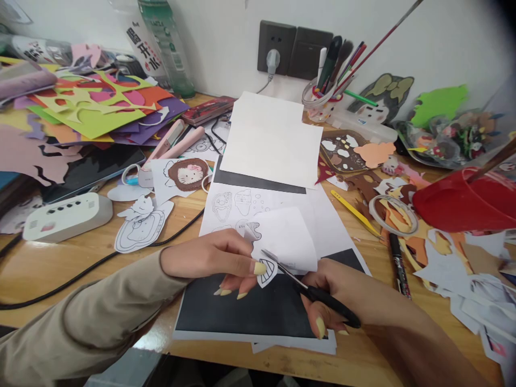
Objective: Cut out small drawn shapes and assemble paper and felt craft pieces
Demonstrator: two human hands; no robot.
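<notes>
My left hand (220, 260): pinching a printed paper cutout (282, 244). My right hand (342, 293): gripping black scissors (310, 290), blades at the paper's edge. Beneath: printed sheet (242, 309) on wooden table (100, 252). Right: red cup (463, 201); far edge: pen holder (322, 102).

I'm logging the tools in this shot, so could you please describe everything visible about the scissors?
The scissors are small, with black handles and slim, silvery metal blades. The right hand grips the handles, fingers wrapped around them. The blades point up and to the left, slightly parted, biting into the edge of a white paper cutout held by the left hand, above a black printed sheet.
</notes>
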